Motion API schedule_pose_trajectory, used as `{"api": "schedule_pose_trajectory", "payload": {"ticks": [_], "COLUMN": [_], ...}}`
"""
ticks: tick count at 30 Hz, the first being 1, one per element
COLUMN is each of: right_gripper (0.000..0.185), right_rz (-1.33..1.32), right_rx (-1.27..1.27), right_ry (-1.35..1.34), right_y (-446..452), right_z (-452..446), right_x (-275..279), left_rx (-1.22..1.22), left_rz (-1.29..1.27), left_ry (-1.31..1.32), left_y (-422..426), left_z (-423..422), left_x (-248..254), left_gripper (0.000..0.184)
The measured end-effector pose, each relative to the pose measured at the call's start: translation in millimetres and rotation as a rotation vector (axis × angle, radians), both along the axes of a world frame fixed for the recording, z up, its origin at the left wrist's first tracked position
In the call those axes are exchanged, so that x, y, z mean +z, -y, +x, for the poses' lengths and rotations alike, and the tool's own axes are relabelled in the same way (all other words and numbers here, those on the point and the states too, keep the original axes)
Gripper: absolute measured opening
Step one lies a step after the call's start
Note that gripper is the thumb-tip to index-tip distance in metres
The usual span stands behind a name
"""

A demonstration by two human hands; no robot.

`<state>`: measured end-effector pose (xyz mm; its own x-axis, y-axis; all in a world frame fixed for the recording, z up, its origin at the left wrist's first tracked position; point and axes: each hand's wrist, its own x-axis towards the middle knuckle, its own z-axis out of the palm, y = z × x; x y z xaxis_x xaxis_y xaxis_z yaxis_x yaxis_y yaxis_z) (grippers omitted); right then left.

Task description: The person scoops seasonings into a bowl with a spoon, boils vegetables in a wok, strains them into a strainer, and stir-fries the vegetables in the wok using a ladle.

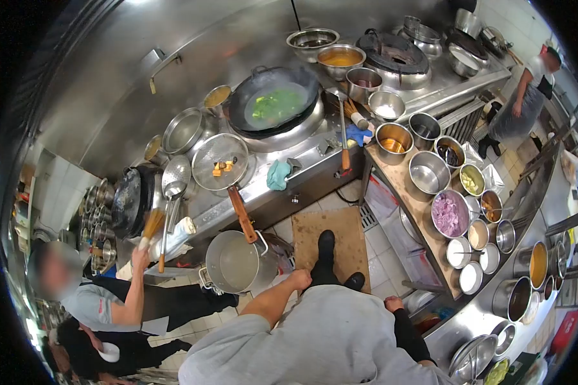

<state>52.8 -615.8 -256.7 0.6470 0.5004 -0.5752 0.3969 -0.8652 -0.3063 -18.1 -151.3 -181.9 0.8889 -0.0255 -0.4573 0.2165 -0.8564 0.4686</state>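
My left hand hangs at my side with its fingers curled closed, and nothing shows in it. To its left stands a large steel pot. My right hand is also curled closed and visibly empty, low beside the prep table. Ahead, a wok on the range holds green vegetables in steaming liquid. A round strainer with a wooden handle holds orange and dark pieces. A perforated skimmer lies to its left. A ladle rests right of the wok.
At the left a co-worker holds a bamboo brush near another wok. Another person stands at the far right. A bowl of chopped purple onion sits among ingredient pots. A brown mat lies underfoot.
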Motion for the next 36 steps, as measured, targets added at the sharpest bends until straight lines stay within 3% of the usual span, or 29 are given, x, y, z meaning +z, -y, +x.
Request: {"api": "schedule_pose_trajectory", "payload": {"ticks": [3, 6, 10, 13, 16, 23, 28, 32, 35, 36], "right_gripper": [0.029, 0.029, 0.030, 0.030, 0.029, 0.030, 0.031, 0.031, 0.024, 0.024], "right_rz": [0.087, 0.040, 0.121, 0.051, 0.014, 0.149, 0.139, 0.091, 0.104, 0.133], "right_rx": [-0.236, -0.310, -0.391, -0.450, -0.397, -0.618, -0.540, -0.467, -0.091, -0.115], "right_ry": [-0.097, -0.150, -0.149, -0.184, -0.131, -0.197, -0.174, -0.178, 0.044, 0.049], "right_y": [-6.9, -6.0, -8.4, -9.0, -4.4, -2.4, -2.6, 0.3, 7.4, 8.6], "right_z": [-1.2, -6.7, -14.8, -16.6, -18.5, -28.4, -26.8, -21.9, -20.1, -20.4], "right_x": [17.7, -16.5, -6.4, 8.4, -9.6, -26.1, -27.9, -27.5, -39.4, -38.9], "left_rx": [-0.001, -0.029, -0.174, -0.013, -0.265, 0.001, -0.115, -0.202, -0.331, -0.341], "left_rz": [0.006, 0.002, -0.076, 0.026, 0.043, -0.011, 0.003, 0.002, 0.093, 0.088], "left_ry": [-0.037, -0.061, 0.006, -0.077, -0.009, -0.016, 0.157, 0.103, 0.127, 0.129], "left_y": [-1.7, -3.5, -8.5, -0.5, -8.2, -9.6, -15.6, -18.8, -22.9, -22.9], "left_z": [-2.2, -0.6, -1.7, -2.2, 1.1, -10.2, -19.0, -9.9, -4.7, -2.5], "left_x": [7.5, 14.3, 16.2, 15.1, 12.6, 8.2, -5.7, 1.7, -13.3, -15.7], "left_gripper": [0.030, 0.030, 0.030, 0.029, 0.028, 0.026, 0.024, 0.026, 0.027, 0.027]}}
